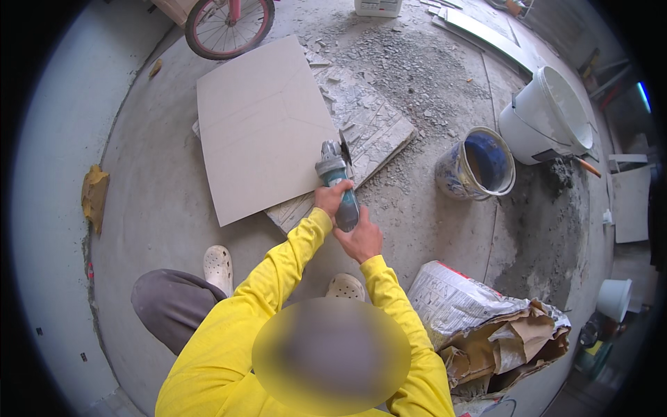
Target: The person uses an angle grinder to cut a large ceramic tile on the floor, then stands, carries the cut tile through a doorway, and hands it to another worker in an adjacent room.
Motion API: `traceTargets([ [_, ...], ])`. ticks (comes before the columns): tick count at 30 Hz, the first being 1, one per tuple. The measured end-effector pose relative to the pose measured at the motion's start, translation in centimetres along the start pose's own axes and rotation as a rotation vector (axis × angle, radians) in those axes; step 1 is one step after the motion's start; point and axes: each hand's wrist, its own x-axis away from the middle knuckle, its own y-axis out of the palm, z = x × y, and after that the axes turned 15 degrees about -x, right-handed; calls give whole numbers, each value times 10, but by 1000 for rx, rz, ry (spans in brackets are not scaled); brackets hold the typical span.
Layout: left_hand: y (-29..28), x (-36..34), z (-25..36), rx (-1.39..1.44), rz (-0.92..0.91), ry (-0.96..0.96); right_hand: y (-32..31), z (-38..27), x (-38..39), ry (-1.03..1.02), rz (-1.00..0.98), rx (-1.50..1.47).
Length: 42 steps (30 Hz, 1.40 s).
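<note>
Both my hands are closed round a teal and grey angle grinder. My left hand grips its body just behind the metal head, while my right hand wraps the rear end. The thin cutting disc stands upright at the right edge of a large beige tile; whether it touches the tile I cannot tell. Faint lines cross the tile's face. Underneath lies a scored, dusty board that sticks out to the right and at the near corner, with narrow broken strips on it.
Rubble covers the floor beyond the board. To the right stand a blue-stained bucket with liquid and a white bucket. A torn paper sack lies near my right arm. A bicycle wheel is at the far left.
</note>
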Motion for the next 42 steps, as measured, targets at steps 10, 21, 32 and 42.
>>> traceTargets([
  [10,-4,-17,5,-19,8,-30,1,-9,-11,-25,0,20],
  [21,0,-5,-3,-64,40,-11,-1,2,0,-41,4,-33],
  [32,2,3,-9,-4,-1,-14,-3,4,7,-17,0,-28],
  [42,2,-3,-4,7,-8,-7,-1,5,-2,0,-10,1],
])
